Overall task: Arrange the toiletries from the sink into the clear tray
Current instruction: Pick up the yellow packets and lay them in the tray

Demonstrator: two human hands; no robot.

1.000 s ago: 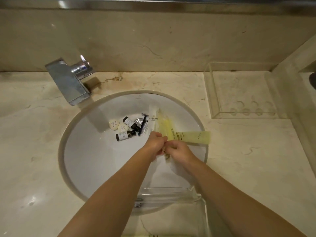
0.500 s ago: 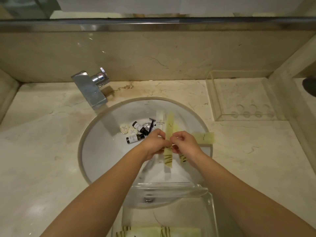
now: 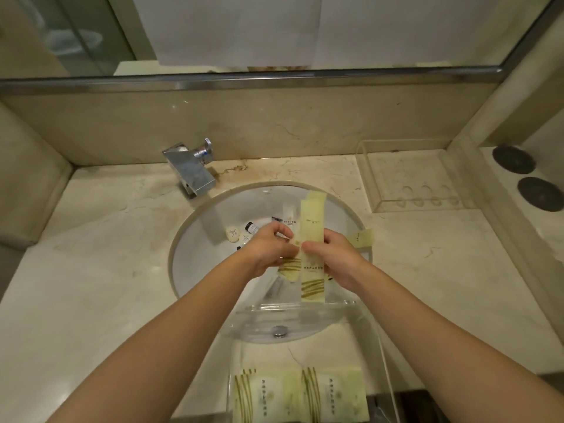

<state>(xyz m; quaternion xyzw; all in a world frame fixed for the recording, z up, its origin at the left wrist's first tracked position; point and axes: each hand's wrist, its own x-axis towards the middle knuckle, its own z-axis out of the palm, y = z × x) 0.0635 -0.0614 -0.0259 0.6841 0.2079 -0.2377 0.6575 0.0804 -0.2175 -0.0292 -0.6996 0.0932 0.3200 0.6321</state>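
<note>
Now: squaring sachets over the sink.
Left hand and right hand are pinching long sachets together, presumably aligning them for the tray.

Tray before sink (packets inside)

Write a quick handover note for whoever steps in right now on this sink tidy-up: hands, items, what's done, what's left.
Left hand and right hand: both pinch long pale-green packets over the sink.
Near clear tray: two green packets already in.
Left in sink: round soaps, small dark-capped bottles, a white sachet, one green packet on the rim.
Second clear tray at back right holds nothing.
</note>
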